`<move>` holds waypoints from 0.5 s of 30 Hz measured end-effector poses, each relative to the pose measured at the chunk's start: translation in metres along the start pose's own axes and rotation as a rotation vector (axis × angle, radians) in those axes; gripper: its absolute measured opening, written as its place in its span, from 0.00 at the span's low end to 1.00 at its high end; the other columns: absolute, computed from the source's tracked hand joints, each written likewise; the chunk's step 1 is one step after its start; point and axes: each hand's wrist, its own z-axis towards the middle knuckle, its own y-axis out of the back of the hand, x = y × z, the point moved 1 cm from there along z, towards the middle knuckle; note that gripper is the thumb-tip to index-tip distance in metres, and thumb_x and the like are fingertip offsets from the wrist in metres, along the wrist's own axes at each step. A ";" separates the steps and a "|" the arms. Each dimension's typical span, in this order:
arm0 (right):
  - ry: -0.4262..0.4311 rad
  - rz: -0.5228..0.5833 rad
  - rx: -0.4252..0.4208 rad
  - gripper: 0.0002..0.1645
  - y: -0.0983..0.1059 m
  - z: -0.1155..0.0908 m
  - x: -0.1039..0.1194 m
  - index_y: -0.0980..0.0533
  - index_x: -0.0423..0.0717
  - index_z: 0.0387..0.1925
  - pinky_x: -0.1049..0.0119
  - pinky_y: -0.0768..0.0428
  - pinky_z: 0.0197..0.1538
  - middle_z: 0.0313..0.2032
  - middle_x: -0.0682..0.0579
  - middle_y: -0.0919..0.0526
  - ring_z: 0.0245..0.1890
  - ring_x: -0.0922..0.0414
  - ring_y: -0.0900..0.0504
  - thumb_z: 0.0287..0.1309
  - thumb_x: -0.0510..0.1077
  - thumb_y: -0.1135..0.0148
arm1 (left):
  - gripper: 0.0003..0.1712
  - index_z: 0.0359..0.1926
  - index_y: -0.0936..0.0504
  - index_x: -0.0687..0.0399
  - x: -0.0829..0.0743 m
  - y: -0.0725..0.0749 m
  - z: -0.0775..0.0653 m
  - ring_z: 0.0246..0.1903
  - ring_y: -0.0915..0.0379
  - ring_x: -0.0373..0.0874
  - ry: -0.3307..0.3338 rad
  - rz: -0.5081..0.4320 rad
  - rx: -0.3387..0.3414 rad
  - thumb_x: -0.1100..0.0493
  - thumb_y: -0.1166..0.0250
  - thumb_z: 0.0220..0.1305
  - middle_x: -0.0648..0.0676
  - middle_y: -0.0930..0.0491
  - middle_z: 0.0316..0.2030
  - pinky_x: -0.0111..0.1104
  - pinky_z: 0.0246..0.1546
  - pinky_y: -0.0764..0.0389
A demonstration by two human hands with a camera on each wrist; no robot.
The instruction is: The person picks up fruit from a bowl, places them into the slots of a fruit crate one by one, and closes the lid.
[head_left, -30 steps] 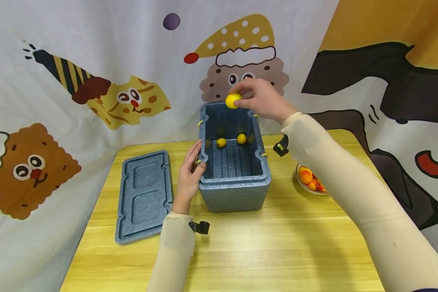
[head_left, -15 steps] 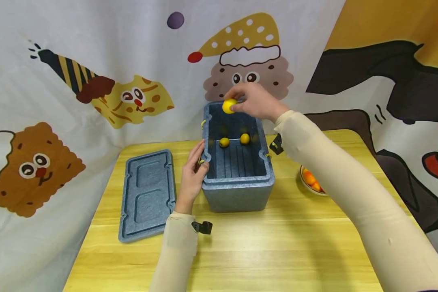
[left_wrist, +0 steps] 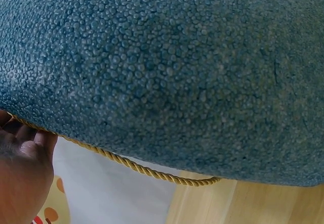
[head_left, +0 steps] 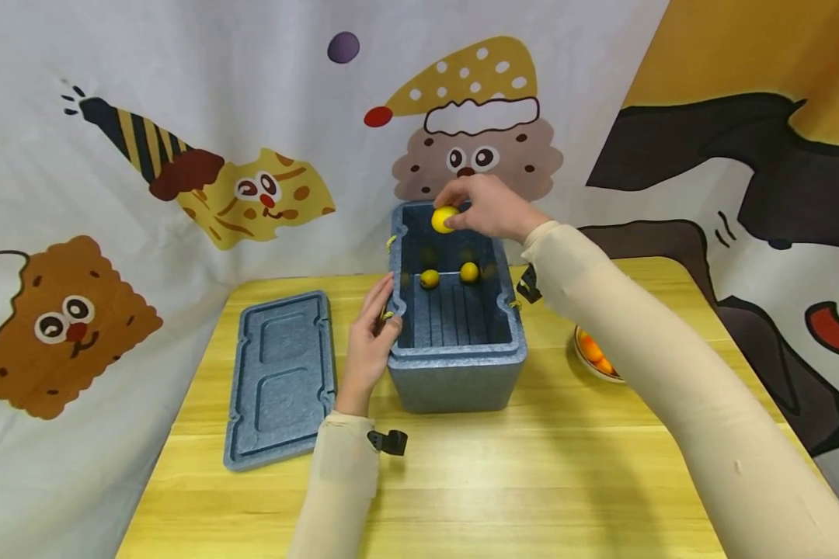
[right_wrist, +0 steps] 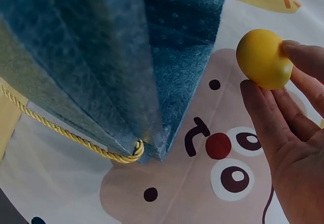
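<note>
Printed fabric backdrop behind wooden table. On table: deep blue-grey box, uncovered; lid flat at left; bowl at right, partly hidden. Left hand relaxed, fingers extended against box side. Right hand pinches yellow ball over box's far end. Two similar balls inside, apart.

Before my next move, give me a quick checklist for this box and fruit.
1. Yellow fruit pinched in right hand: ok.
2. Left hand against the near-left side of the foam box: ok.
3. Lid off, lying on the table: ok.
4. Room inside: ok; two yellow fruits sit toward the far end.
5. Held fruit's height above the box floor: cannot tell.
6. Fruit bowl fully visible: not ok; the right sleeve hides part.
</note>
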 end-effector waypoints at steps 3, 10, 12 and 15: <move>-0.008 -0.012 0.013 0.22 -0.001 0.001 0.000 0.24 0.42 0.59 0.57 0.26 0.54 0.55 0.48 0.22 0.53 0.51 0.25 0.65 0.41 0.37 | 0.31 0.69 0.38 0.75 -0.001 0.000 0.000 0.55 0.36 0.55 0.002 0.001 -0.002 0.76 0.49 0.64 0.68 0.42 0.70 0.28 0.38 0.33; -0.033 -0.011 -0.002 0.23 -0.003 0.002 -0.003 0.24 0.43 0.60 0.55 0.27 0.56 0.56 0.47 0.23 0.56 0.50 0.27 0.64 0.40 0.37 | 0.31 0.69 0.39 0.76 -0.002 0.001 0.001 0.58 0.38 0.57 0.009 -0.003 0.004 0.76 0.48 0.64 0.68 0.42 0.70 0.28 0.40 0.32; -0.040 -0.014 -0.018 0.21 -0.003 0.001 -0.005 0.24 0.44 0.59 0.54 0.28 0.56 0.55 0.47 0.23 0.57 0.49 0.27 0.64 0.40 0.37 | 0.31 0.68 0.39 0.76 -0.002 0.001 0.001 0.59 0.38 0.58 0.008 0.000 0.009 0.76 0.48 0.64 0.69 0.42 0.70 0.28 0.41 0.32; -0.050 -0.023 -0.025 0.18 -0.002 -0.001 -0.007 0.22 0.45 0.56 0.53 0.28 0.55 0.54 0.47 0.23 0.55 0.49 0.26 0.65 0.40 0.37 | 0.31 0.68 0.39 0.77 -0.003 0.002 0.000 0.61 0.39 0.59 0.015 0.004 0.014 0.76 0.48 0.64 0.69 0.42 0.70 0.29 0.42 0.32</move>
